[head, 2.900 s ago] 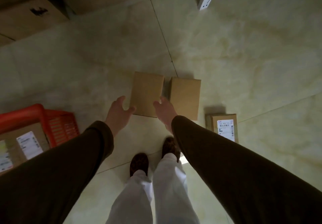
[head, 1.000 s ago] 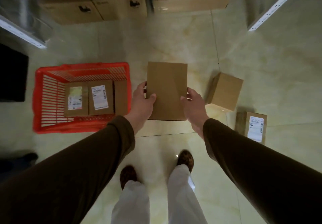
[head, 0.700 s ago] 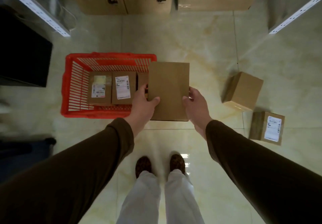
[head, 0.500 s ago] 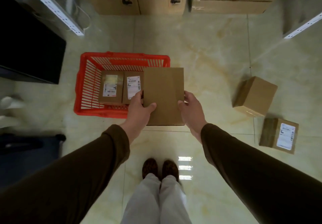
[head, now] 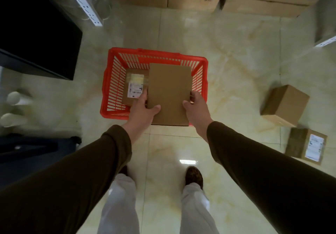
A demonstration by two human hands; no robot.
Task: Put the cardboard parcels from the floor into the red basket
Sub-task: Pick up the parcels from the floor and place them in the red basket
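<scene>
Both hands, left hand and right hand, grasp the cardboard parcel by its long sides, directly above the red basket.

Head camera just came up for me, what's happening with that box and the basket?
A person is holding a plain flat brown cardboard parcel in both hands, left hand and right hand gripping its sides, over the red slatted plastic basket. It is not set down yet. One labelled cardboard parcel already lies inside the basket. Two more wait on the floor to the right: a plain brown cardboard box and a labelled one.
</scene>
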